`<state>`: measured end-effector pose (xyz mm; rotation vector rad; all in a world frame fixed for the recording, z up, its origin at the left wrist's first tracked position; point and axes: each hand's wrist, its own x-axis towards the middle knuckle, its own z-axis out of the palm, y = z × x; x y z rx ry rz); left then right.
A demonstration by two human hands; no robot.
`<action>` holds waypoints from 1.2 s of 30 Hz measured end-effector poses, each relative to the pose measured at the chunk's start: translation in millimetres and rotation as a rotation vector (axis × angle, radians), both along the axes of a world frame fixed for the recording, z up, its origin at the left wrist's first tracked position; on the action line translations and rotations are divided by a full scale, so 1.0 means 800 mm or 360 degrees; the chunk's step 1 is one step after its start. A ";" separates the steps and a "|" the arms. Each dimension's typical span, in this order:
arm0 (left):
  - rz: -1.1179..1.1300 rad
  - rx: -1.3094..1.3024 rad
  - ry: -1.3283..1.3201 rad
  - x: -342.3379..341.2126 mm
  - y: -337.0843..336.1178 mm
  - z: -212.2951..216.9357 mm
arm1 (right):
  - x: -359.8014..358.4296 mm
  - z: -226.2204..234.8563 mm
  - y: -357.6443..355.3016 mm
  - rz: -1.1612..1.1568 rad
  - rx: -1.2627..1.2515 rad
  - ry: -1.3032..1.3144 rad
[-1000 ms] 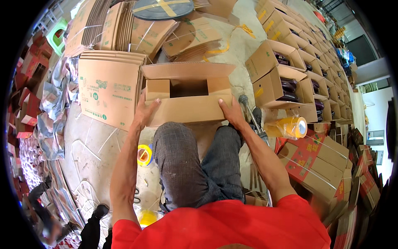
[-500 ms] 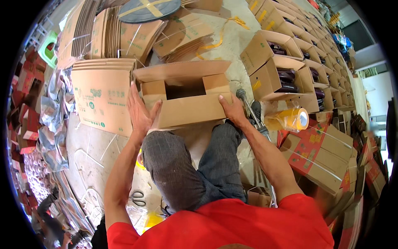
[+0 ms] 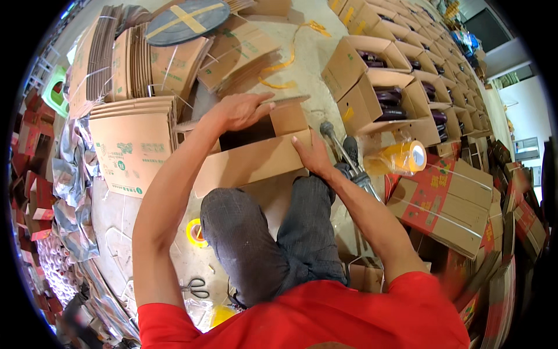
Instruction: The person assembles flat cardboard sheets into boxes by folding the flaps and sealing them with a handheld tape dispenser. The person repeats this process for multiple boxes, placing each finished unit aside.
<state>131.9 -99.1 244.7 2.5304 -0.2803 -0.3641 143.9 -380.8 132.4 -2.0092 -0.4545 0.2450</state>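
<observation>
A brown cardboard box (image 3: 250, 166) stands just beyond my knees, its dark inside partly in view. My left hand (image 3: 239, 111) reaches across to the raised far flap (image 3: 290, 100), with fingers stretched out and the thumb apart. That forearm covers much of the box's left end. At the box's near right corner, my right hand (image 3: 313, 152) grips the wall, thumb on the front panel and the fingers round the side, mostly hidden. Close to the box's left end leans a stack of flattened cartons (image 3: 131, 148).
Open cartons of eggplants (image 3: 389, 104) fill the right side in rows. A metal stand (image 3: 349, 160) and a yellow tape roll (image 3: 415, 157) lie right of my knee. A smaller tape roll (image 3: 197, 232) and scissors (image 3: 196, 287) are on the floor at left. A round grey lid (image 3: 186, 22) tops bundled cardboard.
My left hand has left the box's left end and moved up and right to the far flap, which now tilts lower. My right hand stays at the right corner. The box is slightly turned.
</observation>
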 end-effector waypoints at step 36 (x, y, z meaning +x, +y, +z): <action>0.0335 0.0344 -0.0729 -0.100 -0.052 -0.088 | 0.033 -0.001 0.016 0.0031 -0.0029 0.0558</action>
